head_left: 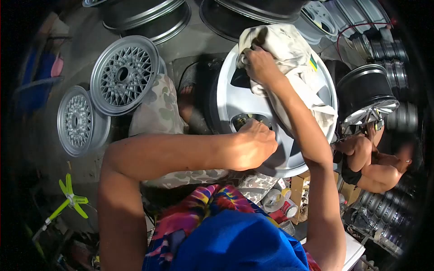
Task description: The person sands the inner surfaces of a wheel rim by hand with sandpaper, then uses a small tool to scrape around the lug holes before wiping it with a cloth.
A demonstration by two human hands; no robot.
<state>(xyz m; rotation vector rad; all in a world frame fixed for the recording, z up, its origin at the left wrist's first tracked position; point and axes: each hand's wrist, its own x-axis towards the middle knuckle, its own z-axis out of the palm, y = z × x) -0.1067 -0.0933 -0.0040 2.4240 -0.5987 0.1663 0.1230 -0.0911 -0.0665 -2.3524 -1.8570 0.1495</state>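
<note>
In front of me a large silver-grey alloy wheel rim (pixel 244 101) stands against my camouflage-clad legs. My left hand (pixel 253 145) is closed at its centre, fingers curled into the hub opening and their tips hidden. At the rim's upper part my right hand (pixel 262 67) is closed on a stained white cloth (pixel 280 40). The cloth is bunched under the fingers and drapes down over the rim's right side, behind my forearm. A small green and yellow patch shows on the cloth.
Two mesh-pattern rims (pixel 135 72) lean at the left. Dark rims (pixel 149 20) lie along the far side, with more stacked at the right. A person (pixel 375 167) crouches at the right beside a black rim (pixel 368 92). A green-bladed fan (pixel 70 196) stands lower left; cans (pixel 289 208) sit near my knee.
</note>
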